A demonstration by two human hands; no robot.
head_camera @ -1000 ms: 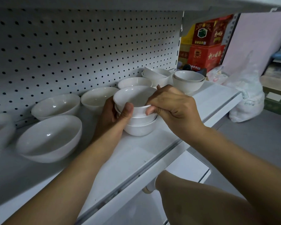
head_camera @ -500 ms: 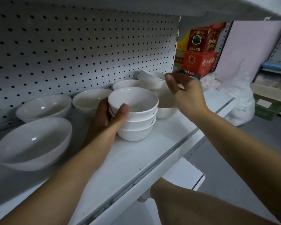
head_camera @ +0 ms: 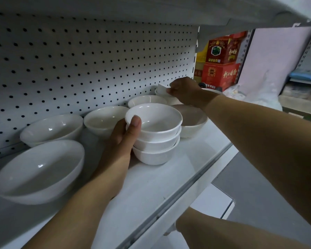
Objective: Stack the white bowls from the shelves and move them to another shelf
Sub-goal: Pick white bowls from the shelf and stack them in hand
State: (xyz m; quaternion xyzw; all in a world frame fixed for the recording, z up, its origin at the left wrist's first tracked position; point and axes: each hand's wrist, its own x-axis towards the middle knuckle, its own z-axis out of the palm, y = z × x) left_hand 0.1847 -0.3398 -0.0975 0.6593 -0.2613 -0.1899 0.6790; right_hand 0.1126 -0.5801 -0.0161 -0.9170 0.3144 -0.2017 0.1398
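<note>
A stack of three small white bowls (head_camera: 155,139) stands on the white shelf (head_camera: 160,187). My left hand (head_camera: 122,139) grips the stack's left side, thumb on the top bowl's rim. Far back on the right, my right hand (head_camera: 185,91) pinches the rim of a small white bowl (head_camera: 162,90) that sits tilted on other bowls. Just behind the stack sit a wide bowl (head_camera: 191,121) and another bowl (head_camera: 146,101).
Larger white bowls (head_camera: 38,169) (head_camera: 52,128) (head_camera: 102,120) line the shelf's left side against the pegboard back (head_camera: 79,65). A shelf board hangs overhead. Red boxes (head_camera: 221,69) and white bags (head_camera: 258,94) lie beyond the shelf's right end. A lower shelf (head_camera: 212,207) juts out below.
My right hand left the stack and reached back and right to the far bowls, where it now pinches one by the rim. My left hand kept its hold on the stack.
</note>
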